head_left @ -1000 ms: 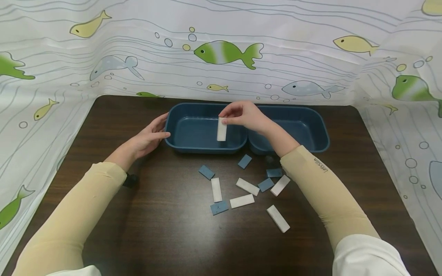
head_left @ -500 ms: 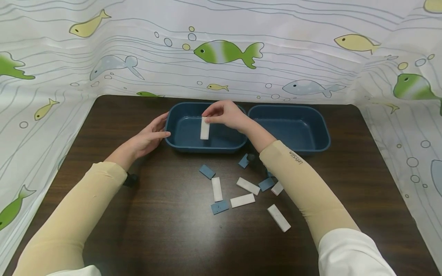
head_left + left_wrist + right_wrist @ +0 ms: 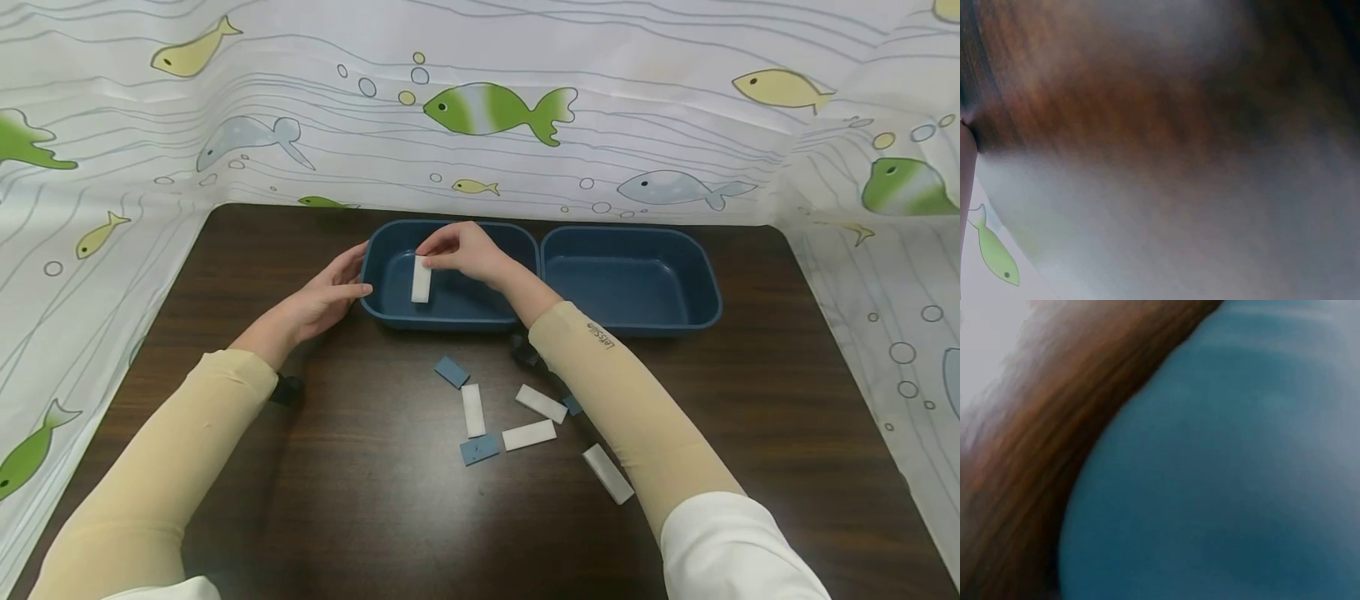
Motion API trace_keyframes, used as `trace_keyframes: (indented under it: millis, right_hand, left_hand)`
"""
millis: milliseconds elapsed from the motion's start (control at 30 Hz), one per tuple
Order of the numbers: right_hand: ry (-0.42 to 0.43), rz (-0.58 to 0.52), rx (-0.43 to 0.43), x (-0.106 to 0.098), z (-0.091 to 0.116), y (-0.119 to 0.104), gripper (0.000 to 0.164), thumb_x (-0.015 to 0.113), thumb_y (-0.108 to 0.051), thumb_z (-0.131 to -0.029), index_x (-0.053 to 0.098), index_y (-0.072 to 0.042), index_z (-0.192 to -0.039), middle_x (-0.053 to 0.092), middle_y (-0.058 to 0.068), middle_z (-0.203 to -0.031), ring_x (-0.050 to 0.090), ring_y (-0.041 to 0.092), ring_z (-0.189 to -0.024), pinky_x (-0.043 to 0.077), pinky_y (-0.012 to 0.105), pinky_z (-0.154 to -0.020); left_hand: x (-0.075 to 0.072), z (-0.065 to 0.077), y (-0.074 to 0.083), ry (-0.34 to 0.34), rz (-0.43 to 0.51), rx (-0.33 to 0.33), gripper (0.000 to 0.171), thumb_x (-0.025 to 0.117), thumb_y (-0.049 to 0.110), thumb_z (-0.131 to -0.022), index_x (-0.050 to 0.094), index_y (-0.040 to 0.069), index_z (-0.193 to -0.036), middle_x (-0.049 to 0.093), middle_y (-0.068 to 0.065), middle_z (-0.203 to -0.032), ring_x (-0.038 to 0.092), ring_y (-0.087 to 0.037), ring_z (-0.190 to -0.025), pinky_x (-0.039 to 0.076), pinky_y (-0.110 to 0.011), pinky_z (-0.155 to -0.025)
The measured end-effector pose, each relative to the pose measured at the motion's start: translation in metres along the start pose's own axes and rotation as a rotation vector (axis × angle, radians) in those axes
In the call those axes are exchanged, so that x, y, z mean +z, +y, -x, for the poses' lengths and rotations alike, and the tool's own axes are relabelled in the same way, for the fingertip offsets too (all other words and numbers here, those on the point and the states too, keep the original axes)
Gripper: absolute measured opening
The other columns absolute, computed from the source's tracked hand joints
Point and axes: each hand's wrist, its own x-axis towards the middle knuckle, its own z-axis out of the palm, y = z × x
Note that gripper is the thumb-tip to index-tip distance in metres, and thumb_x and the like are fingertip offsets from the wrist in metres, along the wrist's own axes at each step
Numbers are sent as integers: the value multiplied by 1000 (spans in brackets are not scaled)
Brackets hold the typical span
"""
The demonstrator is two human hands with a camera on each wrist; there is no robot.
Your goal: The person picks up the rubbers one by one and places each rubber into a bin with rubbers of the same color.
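Farther left over the left tray (image 3: 442, 323) than in the earlier frame, a white block (image 3: 422, 282) is held by the right hand (image 3: 468, 254), its fingers and thumb pinching one end. The block points from the fingertips toward the left tray's near wall, its long axis slightly tilted across the tray's width; whether its lower end touches the tray's floor cannot be told. The left hand (image 3: 322, 302), fingers loosely extended, rests at the left tray's left end with its thumb at the rim, farther from the block than the right. On the tabletop (image 3: 337, 500) before the left tray lie loose white blocks (image 3: 473, 411) and blue pieces (image 3: 452, 372), one blue piece partly hidden by the right sleeve (image 3: 622, 392). Neither wrist view shows the block; both are largely blurred, the right one mostly filled by a blue surface (image 3: 1210, 475).
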Motion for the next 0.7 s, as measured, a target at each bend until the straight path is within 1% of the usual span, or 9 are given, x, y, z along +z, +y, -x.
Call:
trace_keyframes:
  millis: [200,367,700]
  right_hand:
    - [1,-27,12,12,-7,-1,22,72,-6,-101,76,1,-121,73,16,-122,66,18,-99,60,26,-93]
    - [2,-8,29,21,-12,-1,22,73,-7,-101,76,0,-121,74,15,-123,66,18,-99,58,25,-90]
    - [5,-8,58,32,-19,-4,21,71,-6,-101,76,2,-120,72,16,-123,67,20,-100,61,29,-95]
  left_hand:
    - [1,0,2,1,3,-11,82,49,-2,-105,7,21,-172,2,-6,-181,5,-31,-166,-4,-57,-135]
    - [1,0,3,1,0,-17,81,48,-1,-106,6,21,-172,0,-6,-181,4,-32,-166,-5,-57,-135]
    - [1,0,2,0,3,-24,81,49,1,-105,7,22,-172,0,-5,-181,2,-31,-166,-6,-58,-134]
